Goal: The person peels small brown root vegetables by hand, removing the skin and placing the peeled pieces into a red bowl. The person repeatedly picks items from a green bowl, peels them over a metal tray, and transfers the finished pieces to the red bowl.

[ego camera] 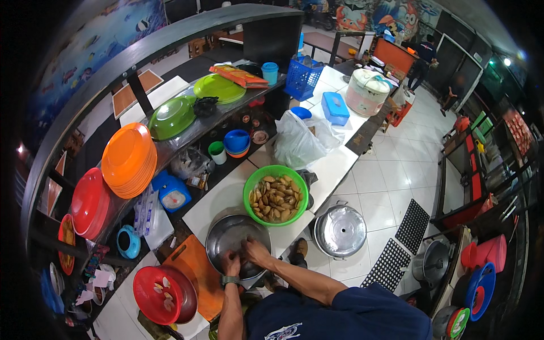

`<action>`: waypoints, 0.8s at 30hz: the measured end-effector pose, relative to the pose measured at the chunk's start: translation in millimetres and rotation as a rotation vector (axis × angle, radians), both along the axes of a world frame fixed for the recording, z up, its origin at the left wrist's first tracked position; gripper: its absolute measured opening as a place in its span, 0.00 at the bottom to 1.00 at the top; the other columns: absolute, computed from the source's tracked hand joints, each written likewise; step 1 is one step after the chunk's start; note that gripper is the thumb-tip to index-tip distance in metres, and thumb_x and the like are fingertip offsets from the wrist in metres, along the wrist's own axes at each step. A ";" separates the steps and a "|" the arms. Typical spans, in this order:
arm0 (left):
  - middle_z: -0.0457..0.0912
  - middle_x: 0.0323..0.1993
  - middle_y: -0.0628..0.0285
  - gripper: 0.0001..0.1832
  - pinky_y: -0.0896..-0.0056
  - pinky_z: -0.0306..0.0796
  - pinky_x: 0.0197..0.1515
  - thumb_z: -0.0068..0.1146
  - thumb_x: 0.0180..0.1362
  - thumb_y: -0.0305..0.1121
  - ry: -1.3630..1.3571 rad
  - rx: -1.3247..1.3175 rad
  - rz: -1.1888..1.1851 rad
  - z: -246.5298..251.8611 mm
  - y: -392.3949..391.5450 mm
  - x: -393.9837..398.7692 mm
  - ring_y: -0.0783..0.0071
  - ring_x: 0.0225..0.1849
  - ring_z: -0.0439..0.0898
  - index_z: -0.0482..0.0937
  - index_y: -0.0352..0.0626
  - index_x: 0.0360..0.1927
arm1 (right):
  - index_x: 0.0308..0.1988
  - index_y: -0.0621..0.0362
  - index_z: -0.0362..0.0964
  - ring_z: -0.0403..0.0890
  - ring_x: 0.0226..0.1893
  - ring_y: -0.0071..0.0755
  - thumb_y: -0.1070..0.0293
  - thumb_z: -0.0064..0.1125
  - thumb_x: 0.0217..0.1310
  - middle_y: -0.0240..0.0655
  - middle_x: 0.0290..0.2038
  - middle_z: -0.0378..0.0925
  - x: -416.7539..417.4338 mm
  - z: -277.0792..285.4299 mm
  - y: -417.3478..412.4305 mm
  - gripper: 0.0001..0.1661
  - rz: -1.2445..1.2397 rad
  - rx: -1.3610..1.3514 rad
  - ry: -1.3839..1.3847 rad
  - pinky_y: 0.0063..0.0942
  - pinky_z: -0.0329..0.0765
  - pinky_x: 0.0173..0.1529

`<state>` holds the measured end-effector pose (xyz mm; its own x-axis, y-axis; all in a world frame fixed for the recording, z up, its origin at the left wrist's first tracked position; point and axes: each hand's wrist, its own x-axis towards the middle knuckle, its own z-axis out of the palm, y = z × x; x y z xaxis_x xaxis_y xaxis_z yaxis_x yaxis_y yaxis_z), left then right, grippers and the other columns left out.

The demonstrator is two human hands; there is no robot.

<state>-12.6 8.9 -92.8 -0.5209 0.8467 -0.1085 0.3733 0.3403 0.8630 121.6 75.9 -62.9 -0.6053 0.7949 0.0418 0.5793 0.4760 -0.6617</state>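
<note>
Both hands are together over a wide stainless steel bowl [221, 229], near its front rim. My left hand [231, 263], with a watch at the wrist, is bent with its fingers curled. Close beside it, my right hand [256, 253] reaches in from the right, fingers pointing down. Whatever may be between the fingers is too small and dark to make out. Just beyond the bowl stands a green plastic basket [250, 180] full of brown clams [274, 199]. To the left, a red plastic colander [146, 293] holds several pale opened shells [163, 291].
An orange cutting board [185, 255] lies between colander and bowl. A blue kitchen scale [174, 196] and stacked orange plates [129, 159] are at the left. White plastic bags [299, 142] sit behind the basket. A lidded metal pot [340, 231] stands on the floor at right; people [425, 53] are farther back.
</note>
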 end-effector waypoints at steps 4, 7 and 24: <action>0.78 0.25 0.53 0.09 0.65 0.69 0.37 0.57 0.47 0.31 -0.003 -0.072 0.007 -5.3 -0.5 -5.7 0.62 0.30 0.77 0.75 0.34 0.29 | 0.39 0.63 0.69 0.78 0.37 0.58 0.63 0.58 0.48 0.54 0.35 0.74 -7.3 -23.4 2.1 0.19 0.009 -0.025 -0.113 0.48 0.75 0.38; 0.78 0.25 0.53 0.11 0.65 0.69 0.37 0.59 0.46 0.31 -0.041 -0.036 0.033 -13.1 2.4 -7.9 0.61 0.30 0.76 0.76 0.34 0.29 | 0.39 0.62 0.70 0.79 0.36 0.56 0.64 0.54 0.51 0.54 0.31 0.75 0.1 -45.9 12.8 0.16 -0.050 -0.005 -0.124 0.47 0.76 0.38; 0.81 0.35 0.46 0.11 0.55 0.72 0.43 0.52 0.49 0.31 0.194 -0.136 -0.069 11.3 1.8 3.3 0.45 0.41 0.78 0.79 0.39 0.36 | 0.42 0.57 0.70 0.76 0.44 0.53 0.67 0.50 0.54 0.48 0.41 0.74 2.8 19.9 8.4 0.14 0.190 -0.029 -0.197 0.44 0.75 0.45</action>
